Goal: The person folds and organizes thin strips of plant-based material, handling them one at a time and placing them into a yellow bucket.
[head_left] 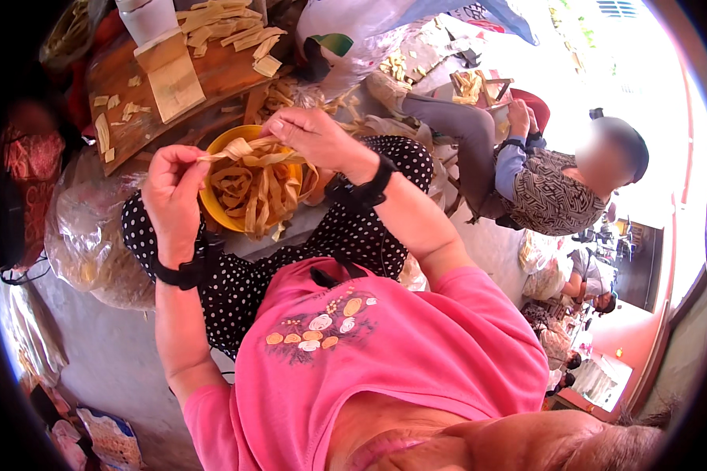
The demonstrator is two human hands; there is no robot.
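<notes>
A flat tan strip [246,148], looped or folded over itself in the middle, is stretched between my two hands. The fingertips of my left hand [174,188] pinch its narrow left end. At the other side, my right hand [310,140] grips it between thumb and fingers. Directly beneath is a yellow bowl [210,207] at my lap, heaped with loose, curling tan strips [251,192]. Some strips hang over its near rim. What the strips are made of, I cannot tell.
Ahead stands a wooden table [137,90] bearing folded tan pieces [228,27], a flat wooden block [171,78] and a white container [148,20]. Clear plastic bags [94,235] lie at my left. A seated person [554,177] works at the right.
</notes>
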